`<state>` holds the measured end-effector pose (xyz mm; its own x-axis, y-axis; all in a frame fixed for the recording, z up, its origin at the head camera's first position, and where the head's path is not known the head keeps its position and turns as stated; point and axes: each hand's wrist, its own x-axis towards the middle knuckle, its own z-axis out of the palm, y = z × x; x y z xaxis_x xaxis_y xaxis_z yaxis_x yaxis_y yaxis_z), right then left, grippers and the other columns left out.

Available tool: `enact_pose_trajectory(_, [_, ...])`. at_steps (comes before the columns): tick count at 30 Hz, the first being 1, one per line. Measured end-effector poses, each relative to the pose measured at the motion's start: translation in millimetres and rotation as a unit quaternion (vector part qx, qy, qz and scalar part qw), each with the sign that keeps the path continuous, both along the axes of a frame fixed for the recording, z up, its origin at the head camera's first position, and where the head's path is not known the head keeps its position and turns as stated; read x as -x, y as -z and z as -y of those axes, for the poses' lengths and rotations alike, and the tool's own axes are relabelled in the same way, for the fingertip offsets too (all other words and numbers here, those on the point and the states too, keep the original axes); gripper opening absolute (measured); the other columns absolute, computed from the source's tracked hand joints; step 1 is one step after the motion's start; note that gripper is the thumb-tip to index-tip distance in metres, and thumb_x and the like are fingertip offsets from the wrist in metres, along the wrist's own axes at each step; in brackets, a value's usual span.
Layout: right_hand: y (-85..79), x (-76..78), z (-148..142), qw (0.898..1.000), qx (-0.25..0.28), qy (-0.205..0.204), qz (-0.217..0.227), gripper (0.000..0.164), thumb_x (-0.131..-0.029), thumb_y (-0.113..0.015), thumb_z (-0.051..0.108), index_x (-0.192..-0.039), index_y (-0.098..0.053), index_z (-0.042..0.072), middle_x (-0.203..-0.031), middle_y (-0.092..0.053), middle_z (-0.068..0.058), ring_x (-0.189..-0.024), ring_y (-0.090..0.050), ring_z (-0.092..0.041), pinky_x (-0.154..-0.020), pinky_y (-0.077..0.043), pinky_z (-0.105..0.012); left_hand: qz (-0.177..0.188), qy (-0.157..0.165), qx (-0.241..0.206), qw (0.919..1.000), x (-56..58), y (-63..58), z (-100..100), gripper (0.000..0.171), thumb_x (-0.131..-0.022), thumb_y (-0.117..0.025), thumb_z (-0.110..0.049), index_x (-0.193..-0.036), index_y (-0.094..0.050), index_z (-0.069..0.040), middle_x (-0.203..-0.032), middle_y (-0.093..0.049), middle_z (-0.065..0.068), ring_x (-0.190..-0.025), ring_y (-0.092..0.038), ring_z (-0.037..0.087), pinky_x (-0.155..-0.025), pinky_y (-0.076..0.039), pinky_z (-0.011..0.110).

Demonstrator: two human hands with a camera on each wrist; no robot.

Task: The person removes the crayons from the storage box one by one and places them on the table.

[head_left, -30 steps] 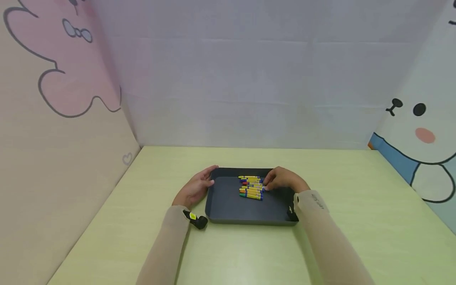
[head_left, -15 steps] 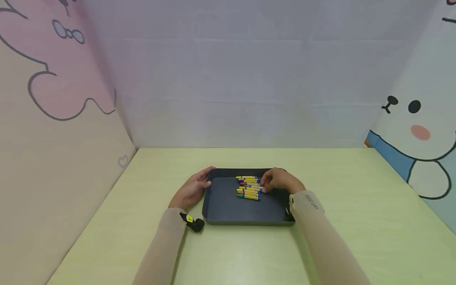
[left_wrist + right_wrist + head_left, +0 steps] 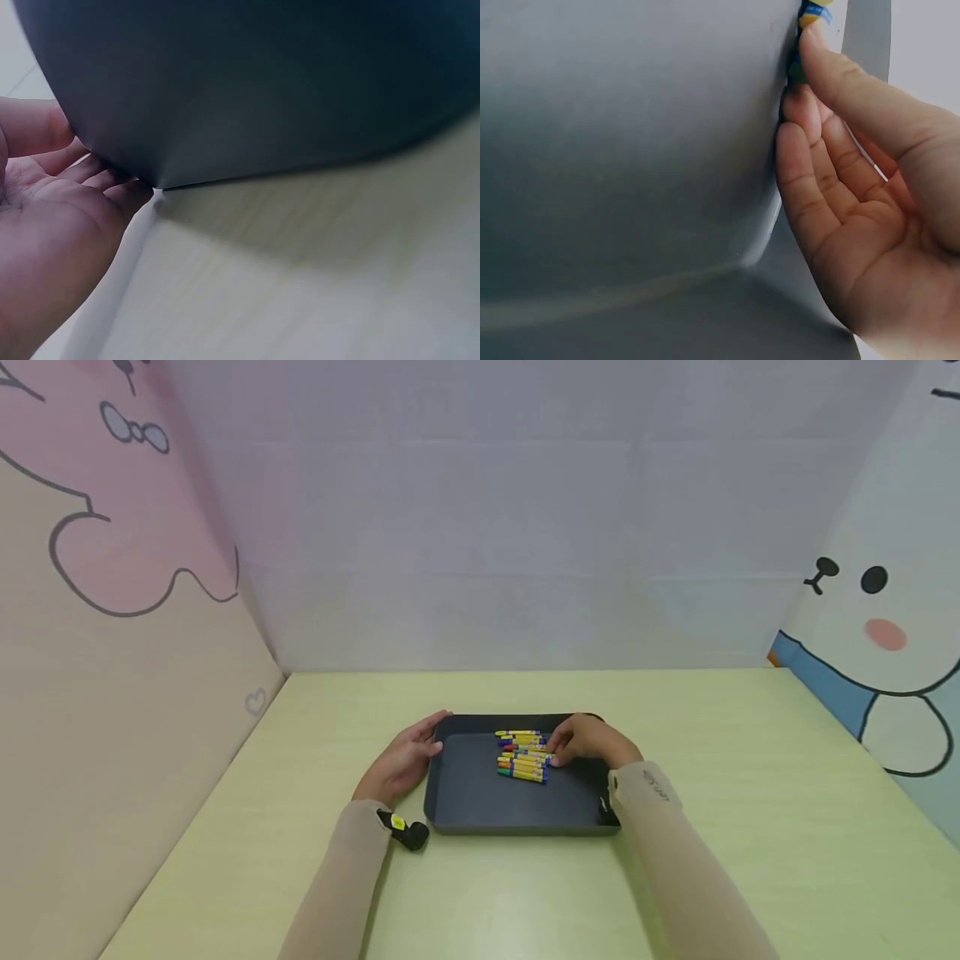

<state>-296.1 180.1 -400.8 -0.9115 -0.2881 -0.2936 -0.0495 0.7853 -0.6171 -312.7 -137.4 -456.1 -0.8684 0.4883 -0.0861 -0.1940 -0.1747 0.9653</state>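
A dark grey rectangular tray (image 3: 480, 802) lies on the table. Inside it, several crayons (image 3: 521, 774) with yellow wrappers lie side by side in a row, tips pointing left; green, orange, red and blue show among them. My left hand (image 3: 397, 764) grips the tray's left side, thumb at the rim; in the left wrist view its fingers (image 3: 139, 193) curl under the tray's edge. My right hand (image 3: 591, 739) reaches in from the right and pinches a crayon by its right end. In the right wrist view its thumb presses a crayon (image 3: 815, 15), mostly out of frame.
The light wooden table (image 3: 480, 893) runs back to a pale cloth wall (image 3: 480, 618). Cartoon-printed side panels stand at left and right. A small black wrist camera (image 3: 412, 837) sits at the left sleeve, near the tray's front left corner.
The whole head view has shifted slightly to the left. Both hands keep their places on the tray and at the crayons, with hardly any movement relative to them.
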Motion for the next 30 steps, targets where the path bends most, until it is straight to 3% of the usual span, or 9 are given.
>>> enact_pose_trajectory(3, [-1.4, 1.2, -1.4, 1.0, 0.001, -0.003, -0.001, 0.016, -0.082, -0.075, 0.011, -0.097, -0.073, 0.007, -0.091, -0.07, -0.005, -0.08, -0.061, -0.015, -0.079, -0.051, -0.034, 0.003, -0.006, -0.003, 1.0, 1.3, -1.8, -1.3, 0.066, -0.093, -0.038, 0.013, -0.154, -0.02, -0.007, -0.163, -0.008, 0.003, -0.15, -0.003, 0.016, -0.117, -0.017, 0.032])
enact_pose_trajectory(9, [-0.9, 3.8, -4.6, 1.0, 0.0, -0.018, -0.001, 0.018, -0.084, -0.073, 0.012, -0.101, -0.073, 0.005, -0.096, -0.071, -0.006, -0.083, -0.062, -0.015, -0.081, -0.052, -0.035, 0.009, -0.009, 0.001, 0.9999, 1.7, -4.3, -0.9, 0.067, -0.092, -0.039, 0.015, -0.154, -0.021, -0.006, -0.163, -0.006, 0.002, -0.149, -0.002, 0.016, -0.103, -0.033, 0.017])
enact_pose_trajectory(13, [0.1, 3.7, -4.5, 1.0, 0.0, -0.03, -0.01, 0.018, -0.084, -0.072, 0.011, -0.1, -0.074, 0.004, -0.098, -0.072, -0.008, -0.083, -0.062, -0.015, -0.08, -0.052, -0.035, 0.014, -0.008, -0.005, 0.9998, 1.1, -2.9, -0.2, 0.067, -0.092, -0.039, 0.015, -0.153, -0.022, -0.006, -0.163, -0.004, 0.002, -0.149, 0.0, 0.016, -0.097, -0.036, 0.015])
enact_pose_trajectory(30, [-4.0, -1.6, 5.0, 0.998, -0.029, -0.025, -0.057, 0.011, -0.085, -0.071, 0.007, -0.094, -0.074, 0.002, -0.093, -0.072, -0.01, -0.079, -0.063, -0.018, -0.074, -0.053, -0.036, 0.019, -0.021, -0.009, 0.9996, -2.2, -3.0, -2.6, 0.067, -0.093, -0.037, 0.016, -0.154, -0.019, -0.006, -0.162, -0.012, 0.005, -0.15, -0.008, 0.018, -0.102, -0.037, 0.019])
